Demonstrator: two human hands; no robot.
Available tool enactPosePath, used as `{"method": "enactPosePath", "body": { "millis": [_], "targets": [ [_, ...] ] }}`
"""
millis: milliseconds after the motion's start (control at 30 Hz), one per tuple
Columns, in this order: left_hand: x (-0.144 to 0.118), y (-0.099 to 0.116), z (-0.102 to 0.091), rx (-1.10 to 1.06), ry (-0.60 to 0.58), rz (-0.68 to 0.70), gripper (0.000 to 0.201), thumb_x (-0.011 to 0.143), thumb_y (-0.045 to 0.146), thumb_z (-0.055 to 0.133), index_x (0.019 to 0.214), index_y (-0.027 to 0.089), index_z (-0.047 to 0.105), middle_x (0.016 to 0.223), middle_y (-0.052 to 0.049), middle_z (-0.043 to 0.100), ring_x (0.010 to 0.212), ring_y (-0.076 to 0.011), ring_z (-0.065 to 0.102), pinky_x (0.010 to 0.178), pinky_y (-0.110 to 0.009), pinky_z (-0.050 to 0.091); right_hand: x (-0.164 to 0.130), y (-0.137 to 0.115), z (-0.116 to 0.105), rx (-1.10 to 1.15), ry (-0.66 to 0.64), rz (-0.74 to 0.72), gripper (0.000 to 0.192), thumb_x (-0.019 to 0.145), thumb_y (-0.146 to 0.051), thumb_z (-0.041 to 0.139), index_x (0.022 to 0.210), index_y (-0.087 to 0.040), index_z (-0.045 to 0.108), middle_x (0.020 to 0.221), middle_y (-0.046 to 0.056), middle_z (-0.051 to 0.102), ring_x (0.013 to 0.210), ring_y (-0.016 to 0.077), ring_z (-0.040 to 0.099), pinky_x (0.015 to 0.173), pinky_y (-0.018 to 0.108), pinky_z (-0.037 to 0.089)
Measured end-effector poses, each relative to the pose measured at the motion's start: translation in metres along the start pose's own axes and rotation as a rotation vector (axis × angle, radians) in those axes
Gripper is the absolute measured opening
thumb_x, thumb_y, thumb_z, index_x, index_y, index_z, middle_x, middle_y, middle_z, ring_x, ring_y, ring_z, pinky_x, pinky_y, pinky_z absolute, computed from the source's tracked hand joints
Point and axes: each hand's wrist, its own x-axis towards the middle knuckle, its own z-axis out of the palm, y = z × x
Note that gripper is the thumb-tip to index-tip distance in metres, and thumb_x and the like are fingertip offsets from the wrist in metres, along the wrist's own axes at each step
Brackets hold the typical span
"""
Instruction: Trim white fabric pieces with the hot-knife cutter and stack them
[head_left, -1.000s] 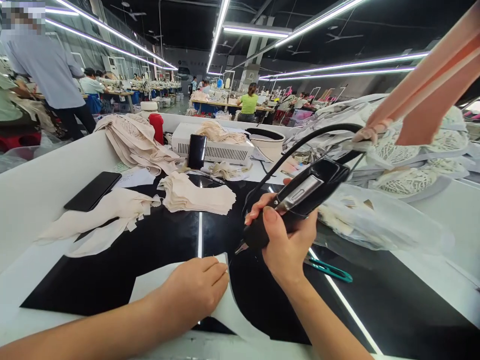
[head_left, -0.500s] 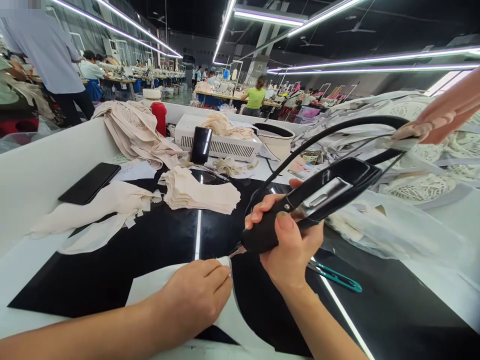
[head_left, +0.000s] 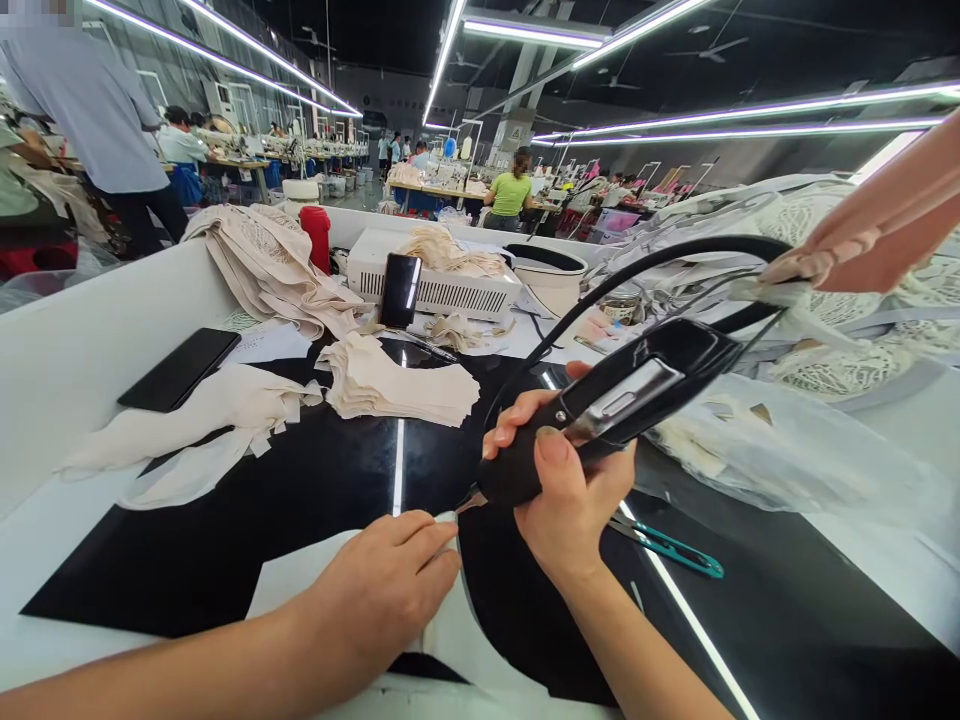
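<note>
My right hand (head_left: 559, 490) is wrapped around a black corded hand tool (head_left: 637, 390) with a silver switch plate on its side. Its narrow metal tip (head_left: 472, 502) points down and left, at the edge of a white fabric piece (head_left: 296, 572). My left hand (head_left: 390, 590) is closed over that piece, fingers together, pinching its edge near the tip; the thumb is hidden. The fabric lies on a shiny black board (head_left: 330, 510). Teal-handled thread snips (head_left: 679, 550) lie to the right of my right wrist.
Beige cut pieces (head_left: 397, 385) are stacked behind my hands. Further left are loose fabric (head_left: 225, 400) and a black phone (head_left: 180, 370). A white vented box (head_left: 457, 290) stands at the back. Bagged pieces (head_left: 765, 440) sit right, below the tool's cord (head_left: 630, 265), near a hanging pink cloth (head_left: 870, 235).
My right hand and the tool have shifted slightly left and down, with the tip following the fabric edge. The hanging cord and pink cloth have swung left. A thin white sliver now shows beside my right wrist.
</note>
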Motion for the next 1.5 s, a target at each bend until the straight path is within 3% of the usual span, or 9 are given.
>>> {"method": "enactPosePath", "body": {
  "millis": [233, 467, 833, 1033, 1200, 1367, 1500],
  "targets": [
    [-0.0029, 0.0031, 0.0003, 0.058, -0.039, 0.008, 0.023, 0.11, 0.004, 0.049, 0.117, 0.009, 0.071, 0.123, -0.012, 0.08, 0.11, -0.0215, 0.076, 0.093, -0.031, 0.063, -0.0003, 0.0009, -0.0003, -0.03, 0.006, -0.008, 0.038, 0.089, -0.046, 0.089, 0.119, -0.03, 0.069, 0.084, -0.004, 0.07, 0.059, 0.0125, 0.063, 0.051, 0.026, 0.058],
    [-0.0002, 0.0023, 0.0003, 0.046, 0.001, 0.007, 0.028, 0.111, 0.003, 0.045, 0.115, 0.008, 0.072, 0.12, -0.011, 0.081, 0.107, -0.0197, 0.077, 0.093, -0.03, 0.063, 0.0001, 0.0007, 0.0005, -0.009, -0.016, -0.012, 0.032, 0.091, -0.044, 0.088, 0.114, -0.031, 0.07, 0.084, -0.004, 0.07, 0.059, 0.0113, 0.063, 0.051, 0.024, 0.058],
    [0.0018, 0.0009, -0.0048, 0.094, -0.094, 0.052, 0.034, 0.107, -0.001, 0.042, 0.113, 0.008, 0.074, 0.119, -0.009, 0.082, 0.108, -0.0183, 0.076, 0.098, -0.028, 0.06, 0.0051, -0.0061, 0.0021, 0.011, 0.051, -0.018, 0.036, 0.088, -0.04, 0.09, 0.117, -0.031, 0.07, 0.084, -0.005, 0.071, 0.06, 0.0132, 0.067, 0.05, 0.026, 0.06],
    [0.0013, 0.0008, -0.0031, 0.101, -0.077, 0.022, 0.028, 0.108, 0.002, 0.046, 0.114, 0.009, 0.073, 0.124, -0.01, 0.08, 0.108, -0.0195, 0.075, 0.096, -0.029, 0.059, 0.0023, -0.0049, 0.0038, -0.006, 0.019, -0.02, 0.035, 0.09, -0.04, 0.087, 0.119, -0.031, 0.068, 0.084, -0.005, 0.071, 0.059, 0.0141, 0.067, 0.05, 0.028, 0.059],
    [0.0018, 0.0012, -0.0051, 0.112, -0.152, 0.048, 0.025, 0.108, 0.004, 0.05, 0.119, 0.008, 0.073, 0.127, -0.012, 0.08, 0.112, -0.02, 0.074, 0.099, -0.03, 0.057, -0.0019, -0.0026, 0.0027, -0.046, 0.013, 0.009, 0.043, 0.091, -0.039, 0.086, 0.128, -0.032, 0.065, 0.086, -0.005, 0.071, 0.059, 0.0148, 0.067, 0.051, 0.03, 0.06],
    [0.0013, 0.002, -0.0048, 0.114, -0.149, 0.041, 0.025, 0.11, 0.004, 0.05, 0.118, 0.009, 0.073, 0.126, -0.011, 0.08, 0.11, -0.0194, 0.075, 0.097, -0.03, 0.058, -0.0018, -0.0034, 0.0024, -0.061, 0.012, 0.023, 0.035, 0.093, -0.034, 0.084, 0.123, -0.032, 0.066, 0.086, -0.005, 0.07, 0.06, 0.0139, 0.067, 0.053, 0.029, 0.061],
    [-0.0003, 0.0023, -0.001, 0.115, -0.168, 0.03, 0.024, 0.108, 0.003, 0.052, 0.119, 0.009, 0.073, 0.126, -0.013, 0.08, 0.11, -0.0198, 0.075, 0.096, -0.03, 0.058, -0.0029, -0.0031, 0.0049, -0.019, 0.031, 0.022, 0.038, 0.091, -0.038, 0.087, 0.122, -0.032, 0.066, 0.086, -0.005, 0.069, 0.06, 0.0132, 0.065, 0.051, 0.027, 0.059]
  ]
}}
